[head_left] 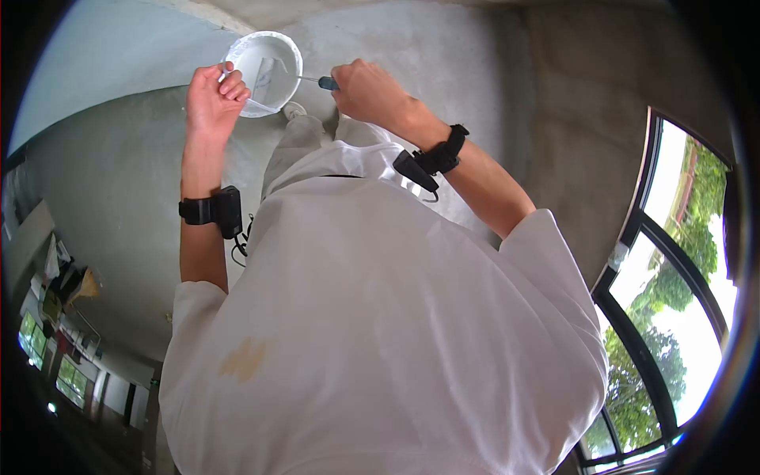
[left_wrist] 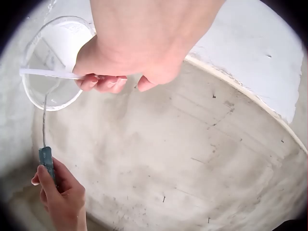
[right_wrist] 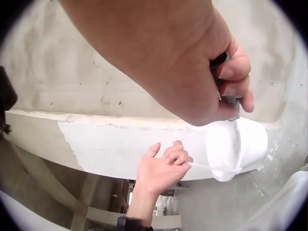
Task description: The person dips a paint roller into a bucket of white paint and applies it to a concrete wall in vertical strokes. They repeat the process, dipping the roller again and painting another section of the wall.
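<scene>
A white bucket (head_left: 298, 55) appears at the top of the head view, its inside smeared with white. My left hand (head_left: 214, 103) grips the bucket's thin white handle (left_wrist: 50, 73) with curled fingers at the bucket's side. My right hand (head_left: 372, 93) is closed around the teal grip (left_wrist: 45, 159) of a paint roller. From that grip a thin metal rod (left_wrist: 44, 125) runs to the bucket, and the pale roller head (head_left: 267, 77) shows within the rim. In the right wrist view, the right hand's fingers (right_wrist: 233, 74) wrap the grip and cover most of it.
A white-coated surface (left_wrist: 260, 48) meets bare grey concrete (left_wrist: 159, 144) along a raised pale edge (left_wrist: 240, 89). One shoe (head_left: 294, 110) is close below the bucket. Dark-framed windows (head_left: 665, 245) stand on the right, with assorted items (head_left: 67, 289) at far left.
</scene>
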### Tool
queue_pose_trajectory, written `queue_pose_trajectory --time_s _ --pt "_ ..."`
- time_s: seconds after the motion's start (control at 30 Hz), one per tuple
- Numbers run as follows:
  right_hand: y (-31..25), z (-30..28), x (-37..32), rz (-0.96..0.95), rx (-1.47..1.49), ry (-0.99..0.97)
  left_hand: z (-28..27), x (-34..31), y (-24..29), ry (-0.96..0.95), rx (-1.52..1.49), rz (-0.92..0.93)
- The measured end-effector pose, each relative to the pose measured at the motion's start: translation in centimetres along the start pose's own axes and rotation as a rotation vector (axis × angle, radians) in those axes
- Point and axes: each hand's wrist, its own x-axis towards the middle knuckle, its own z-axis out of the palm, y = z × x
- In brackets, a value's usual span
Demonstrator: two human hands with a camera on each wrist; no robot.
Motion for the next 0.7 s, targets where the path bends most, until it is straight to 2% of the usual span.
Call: queue_pose_trajectory --time_s 0.07,0.1,0.3,0.5,0.6,0.7 --pt "-0.2 -0.7 -0.4 -0.052 0.002 0.050 0.7 0.1 0.6 0.059 0.071 0.031" --pt "1.8 -0.3 -1.7 0.002 -0.049 0.035 -0.2 1.8 -2.4 0.016 0.020 -0.005" --pt "2.1 -0.8 -3.2 -0.024 0.032 0.081 0.2 3.1 -2.7 -0.028 0.036 -0.041" --pt "1.6 0.2 -5.0 -0.102 0.007 0.269 -1.3 4.1 -3.4 -0.096 0.012 -0.054" --pt "1.9 0.1 -5.4 -0.047 -0.060 0.190 -2.1 4.0 -3.8 -0.064 -0.037 -0.075" --pt "2.6 0.0 -5.0 -0.056 -0.077 0.215 -2.7 4.3 -3.9 -0.076 -0.077 -0.034"
